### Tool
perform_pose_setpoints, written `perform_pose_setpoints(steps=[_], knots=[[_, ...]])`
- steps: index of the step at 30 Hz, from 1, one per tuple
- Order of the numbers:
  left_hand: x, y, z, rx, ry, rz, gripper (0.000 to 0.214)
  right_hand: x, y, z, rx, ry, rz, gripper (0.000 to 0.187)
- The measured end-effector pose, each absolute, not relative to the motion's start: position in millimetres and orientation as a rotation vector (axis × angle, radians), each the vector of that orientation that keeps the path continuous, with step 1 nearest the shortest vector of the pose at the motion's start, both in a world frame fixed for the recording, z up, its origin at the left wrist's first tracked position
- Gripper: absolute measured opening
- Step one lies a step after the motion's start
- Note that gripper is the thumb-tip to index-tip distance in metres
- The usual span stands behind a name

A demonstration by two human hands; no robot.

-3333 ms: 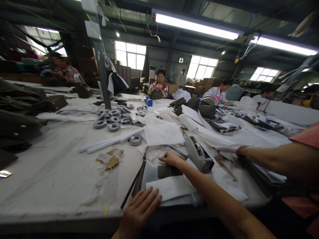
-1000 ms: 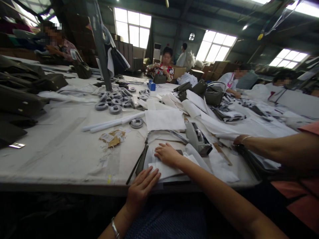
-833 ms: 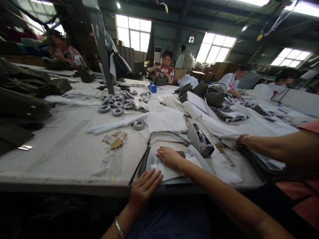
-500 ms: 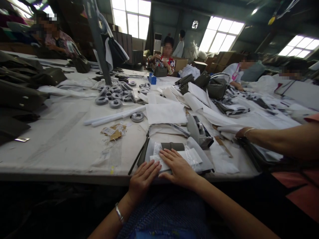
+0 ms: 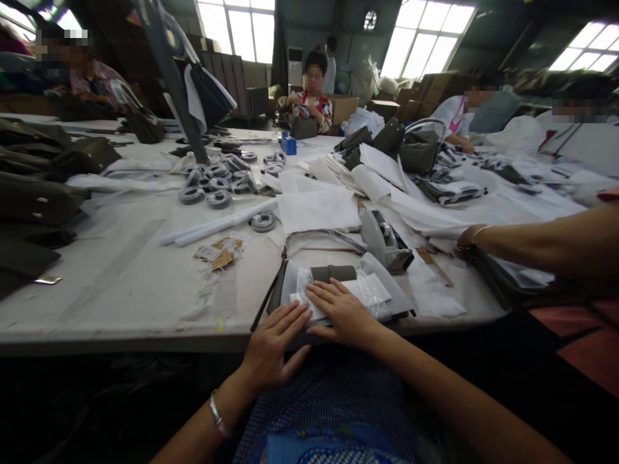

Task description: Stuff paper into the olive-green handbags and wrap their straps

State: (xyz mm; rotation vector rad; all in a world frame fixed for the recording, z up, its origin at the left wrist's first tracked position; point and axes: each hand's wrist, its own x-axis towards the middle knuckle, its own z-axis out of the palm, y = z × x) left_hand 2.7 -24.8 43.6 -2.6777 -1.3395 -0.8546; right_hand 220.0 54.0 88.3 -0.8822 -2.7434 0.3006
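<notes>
A grey-green handbag [image 5: 275,298] lies at the table's front edge, partly covered by white paper and a clear plastic wrapping [image 5: 373,291]. My right hand [image 5: 341,310] rests flat on this wrapping with its fingers stretched out, just below a rolled grey-green piece [image 5: 333,273] with a band round its middle. At the bag's near left edge lies my left hand [image 5: 278,338], fingers stretched and thumb apart, its fingertips close to the right hand. Neither hand grips anything. The bag's strap [image 5: 324,236] arches behind it.
A tape dispenser [image 5: 384,241] stands right behind the bag. Brown tags [image 5: 220,252], white rolls [image 5: 217,222] and several grey coils [image 5: 217,183] lie to the left. A metal post [image 5: 181,96] rises from the table. A co-worker's arm [image 5: 532,232] reaches in from the right.
My left hand has slid slightly back toward me, and its thumb has spread away from the fingers. My right hand stays on the wrapping. The view has shifted a little.
</notes>
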Motion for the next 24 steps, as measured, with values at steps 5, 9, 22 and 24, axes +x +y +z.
perform_pose_setpoints(steps=[5, 9, 22, 24], knots=[[1.7, -15.6, 38.2, -2.561, -1.277, -0.939, 0.047, 221.4, 57.3, 84.2, -0.834, -2.748, 0.301, 0.071], [0.1, -10.3, 30.0, -2.534, -1.209, -0.974, 0.048, 224.3, 52.2, 81.6, -0.766, -2.713, 0.275, 0.071], [-3.0, -11.1, 30.6, -2.557, -1.200, -0.970, 0.051, 210.2, -39.9, -21.3, -1.267, -1.912, 0.955, 0.033], [-3.5, -11.0, 30.5, -2.555, -1.197, -0.958, 0.050, 191.9, -36.9, -23.0, -1.312, -1.674, 1.251, 0.041]])
